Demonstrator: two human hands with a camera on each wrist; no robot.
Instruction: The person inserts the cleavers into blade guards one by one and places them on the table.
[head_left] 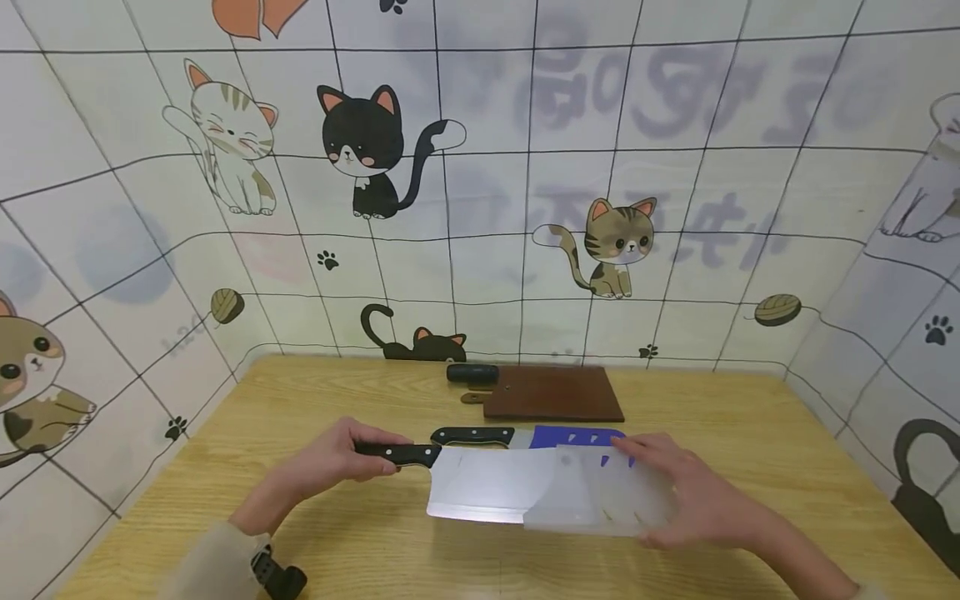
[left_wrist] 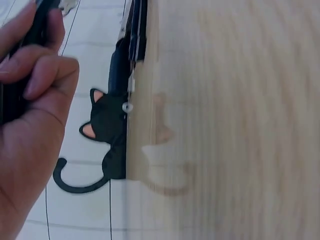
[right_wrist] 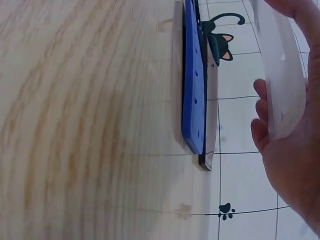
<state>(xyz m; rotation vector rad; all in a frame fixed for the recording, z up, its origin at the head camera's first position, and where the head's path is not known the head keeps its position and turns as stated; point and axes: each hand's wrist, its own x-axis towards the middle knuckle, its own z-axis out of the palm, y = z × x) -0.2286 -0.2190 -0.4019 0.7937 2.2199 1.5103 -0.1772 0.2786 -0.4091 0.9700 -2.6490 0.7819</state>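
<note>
My left hand grips the black handle of a cleaver, held level above the table with its broad blade pointing right. A translucent white blade cover encloses the far part of the blade. My right hand holds this cover at its right end, fingers and thumb around its edges. In the right wrist view the cover lies in the palm. Fingers curl around the dark handle in the left wrist view. Behind the cleaver lies another black-handled knife with a blue blade cover.
A brown cutting board lies at the back of the wooden table. Left of it are a black cylindrical object and a small brown handle end. A cat-print tiled wall covering surrounds the table.
</note>
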